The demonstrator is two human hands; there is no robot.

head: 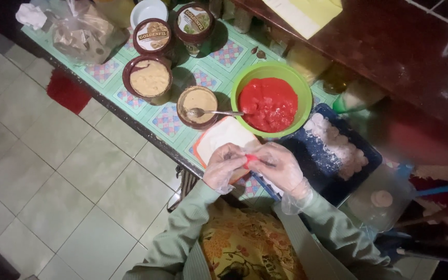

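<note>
I see a small lump of red dough (250, 158) pinched between both gloved hands, just above the near edge of the table. My left hand (224, 167), in a clear plastic glove, curls its fingers around the lump from the left; my right hand (280, 167), gloved the same way, closes on it from the right with fingertips meeting the left ones. Both hands are nearly closed around the piece.

Right behind the hands lies a flat white board with an orange rim (224, 137), dusted pale. Just beyond it stands a round green plastic bowl (289, 77) filled with more red dough. To the right sits a dark blue rectangular tray (315, 158) holding floured pale pieces. Left of the bowl is a small brown tub of tan filling (197, 106) with a metal spoon (211, 112) resting in it, and farther left a larger brown tub of beige paste (149, 79). Everything rests on a table covered in a green patterned cloth (168, 122).
</note>
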